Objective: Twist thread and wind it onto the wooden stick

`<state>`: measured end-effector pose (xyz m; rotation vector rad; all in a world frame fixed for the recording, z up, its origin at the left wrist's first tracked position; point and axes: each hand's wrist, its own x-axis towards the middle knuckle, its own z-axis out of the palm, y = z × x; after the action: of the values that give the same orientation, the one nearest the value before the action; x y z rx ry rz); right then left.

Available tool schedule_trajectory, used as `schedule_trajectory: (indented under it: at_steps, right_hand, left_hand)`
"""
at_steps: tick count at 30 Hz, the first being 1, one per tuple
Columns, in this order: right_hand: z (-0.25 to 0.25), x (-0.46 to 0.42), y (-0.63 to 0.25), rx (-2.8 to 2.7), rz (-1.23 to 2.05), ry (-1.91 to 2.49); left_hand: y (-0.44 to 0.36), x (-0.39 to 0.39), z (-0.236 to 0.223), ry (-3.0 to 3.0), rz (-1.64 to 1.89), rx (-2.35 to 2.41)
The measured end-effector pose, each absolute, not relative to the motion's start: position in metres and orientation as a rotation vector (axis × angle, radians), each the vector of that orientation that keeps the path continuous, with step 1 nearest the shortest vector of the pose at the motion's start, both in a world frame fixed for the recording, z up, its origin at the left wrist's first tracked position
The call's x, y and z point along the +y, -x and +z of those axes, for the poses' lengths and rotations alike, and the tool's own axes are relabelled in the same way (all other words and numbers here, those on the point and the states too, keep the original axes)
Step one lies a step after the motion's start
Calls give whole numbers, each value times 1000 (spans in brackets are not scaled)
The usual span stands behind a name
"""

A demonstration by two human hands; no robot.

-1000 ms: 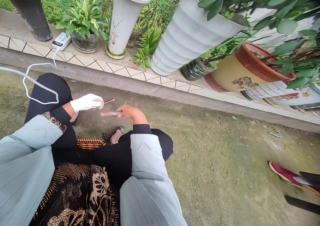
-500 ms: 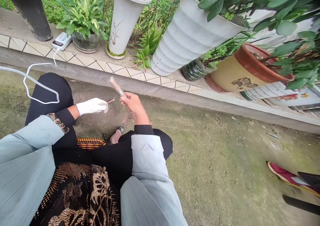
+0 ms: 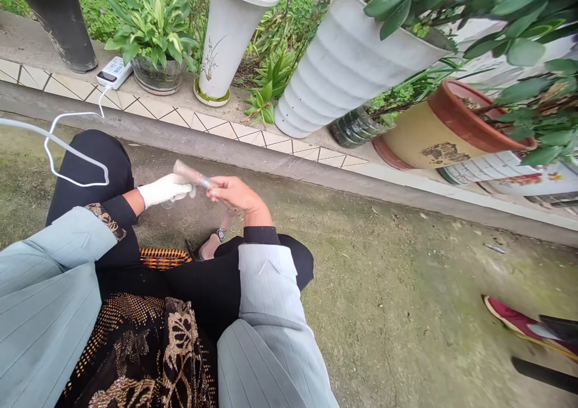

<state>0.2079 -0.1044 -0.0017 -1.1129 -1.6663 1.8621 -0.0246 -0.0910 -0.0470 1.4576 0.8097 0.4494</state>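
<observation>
Head view: 2 hands, gloved left hand (image 3: 165,190) and bare right hand (image 3: 235,194), pinch 1 tool handle (image 3: 192,174).

White glove (image 3: 165,190); pale blue striped sleeves (image 3: 266,293); terracotta-rimmed tan pot (image 3: 440,125); orange-black checked cloth (image 3: 163,256).

One view only, worn on the head, looking forward and steeply down over the lap and both sleeves. Close enough that knees and forearms fill the lower left; left hand (image 3: 165,190) and right hand (image 3: 235,192) meeting just left of centre, near the lens. Tilted, so the tiled ledge (image 3: 235,132) slants from upper left down to the right. Wide-angled: concrete ground (image 3: 406,287) spreading right, pots leaning in along the top edge.
</observation>
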Motion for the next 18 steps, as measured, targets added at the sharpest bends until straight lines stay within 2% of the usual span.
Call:
schedule_trajectory:
  at_steps: [3, 6, 11, 13, 14, 17, 18]
  right_hand:
    - [-7, -98, -207, -1367, 1564, 1248]
    - [-13, -91, -209, -1323, 1304, 1488]
    - [-20, -89, -212, -2007, 932, 2118]
    - [-22, -92, -210, -2378, 1077, 2178]
    - [-21, -95, -209, -2516, 1276, 2119]
    - [-13, -103, -207, -2571, 2020, 1589]
    - [-9, -105, -208, -2479, 2161, 1384]
  left_hand:
    - [24, -96, -48, -1378, 398, 762]
    - [23, -102, -50, -1377, 265, 616]
    - [24, -105, -50, -1501, 176, 537]
    - [26, -102, -48, -1559, 232, 596]
    - [28, -100, -47, -1578, 271, 636]
    - [33, -92, -45, -1612, 362, 751]
    - [34, -89, -45, -1609, 394, 778]
